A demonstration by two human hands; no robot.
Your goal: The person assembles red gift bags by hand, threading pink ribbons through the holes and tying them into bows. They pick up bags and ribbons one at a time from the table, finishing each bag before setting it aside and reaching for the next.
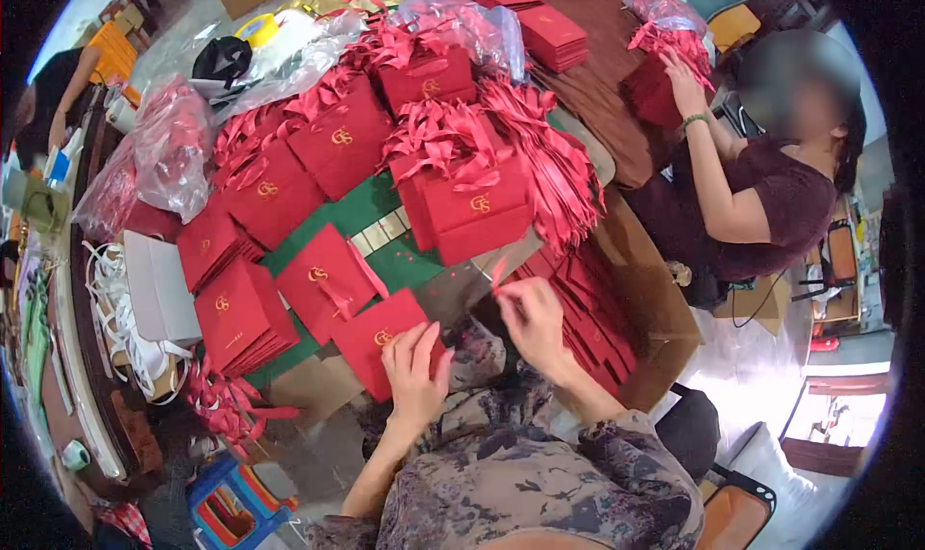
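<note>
My left hand (416, 369) grips the right side of a red gift bag (371, 336) with a gold monogram, its fingers lying across the front. To the right, my right hand (536, 324) is raised with thumb and fingers pinched together. A thin red ribbon (498, 275) shows at those fingertips. Just beyond the held bag lies another red bag (318, 275) with a loose pink-red ribbon across it. A stack of red bags (477, 208) topped with ribbons stands ahead of my right hand.
An open cardboard box (665, 343) of red bags stands at my right. More bag stacks (241, 314) cover the left of the green mat (332, 213). A co-worker (761, 184) handles ribboned bags at the right. Ribbons (226, 405) hang off the near left edge.
</note>
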